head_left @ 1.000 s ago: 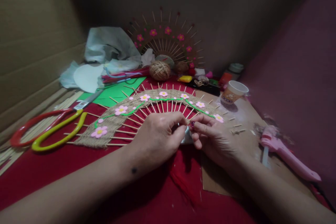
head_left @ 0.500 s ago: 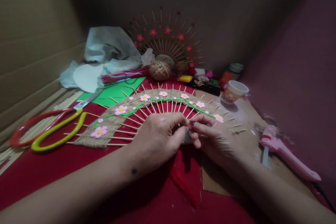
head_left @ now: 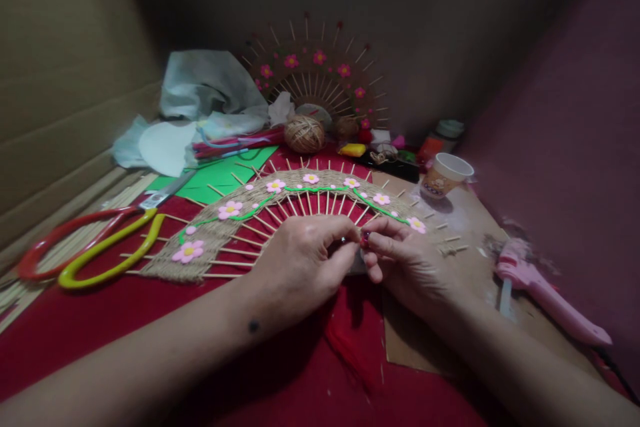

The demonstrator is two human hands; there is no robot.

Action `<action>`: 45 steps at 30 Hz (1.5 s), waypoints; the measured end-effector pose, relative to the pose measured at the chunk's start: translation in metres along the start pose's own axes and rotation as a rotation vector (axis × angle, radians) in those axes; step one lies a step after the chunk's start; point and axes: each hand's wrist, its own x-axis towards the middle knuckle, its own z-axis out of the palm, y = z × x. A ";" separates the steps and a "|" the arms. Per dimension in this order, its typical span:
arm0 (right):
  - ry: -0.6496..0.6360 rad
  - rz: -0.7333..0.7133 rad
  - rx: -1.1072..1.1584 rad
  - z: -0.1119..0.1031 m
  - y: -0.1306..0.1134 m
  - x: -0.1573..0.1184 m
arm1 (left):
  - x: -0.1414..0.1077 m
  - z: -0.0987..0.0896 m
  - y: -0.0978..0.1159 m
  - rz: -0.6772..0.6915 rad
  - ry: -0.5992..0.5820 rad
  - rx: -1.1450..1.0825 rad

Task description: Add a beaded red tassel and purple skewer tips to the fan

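My left hand (head_left: 310,257) is closed in a pinch over the lower middle of a woven twine fan (head_left: 215,240). Its fingertips meet those of my right hand (head_left: 405,257), also pinched. A small shiny dark red spot (head_left: 365,238) shows at the right fingertips; whether it is a bead or a painted nail I cannot tell. What either hand holds is too small or hidden. The fan has thin sticks, pink flowers and a wavy green line. Below the hands, loose red strands (head_left: 350,353) lie on the red cloth (head_left: 280,373).
Scissors (head_left: 107,240) and pale sticks (head_left: 123,197) lie at left. Behind stand a twine ball (head_left: 305,133) and a second flowered fan (head_left: 320,73). A paper cup (head_left: 445,175) and a pink glue gun (head_left: 550,293) rest on cardboard (head_left: 425,340) at right.
Almost nothing differs. The pinched fingertips have shifted very slightly; both hands stay together at the same place in front of the fan.
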 end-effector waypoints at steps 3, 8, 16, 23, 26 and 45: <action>-0.002 0.004 0.001 0.001 -0.001 -0.001 | 0.000 0.000 -0.001 -0.007 -0.006 0.000; 0.015 0.000 0.005 0.000 -0.001 -0.001 | 0.001 0.000 -0.001 -0.003 0.017 0.006; 0.014 -0.006 -0.004 -0.001 0.000 -0.001 | 0.000 -0.001 0.000 -0.022 -0.006 0.019; 0.019 0.005 -0.001 0.001 0.000 -0.001 | 0.001 -0.001 0.000 -0.024 -0.019 0.019; 0.022 0.006 0.000 0.001 -0.001 -0.001 | 0.000 -0.001 0.001 -0.019 -0.025 0.013; -0.001 0.013 -0.016 0.002 -0.002 -0.002 | 0.000 -0.002 0.001 -0.016 -0.021 -0.003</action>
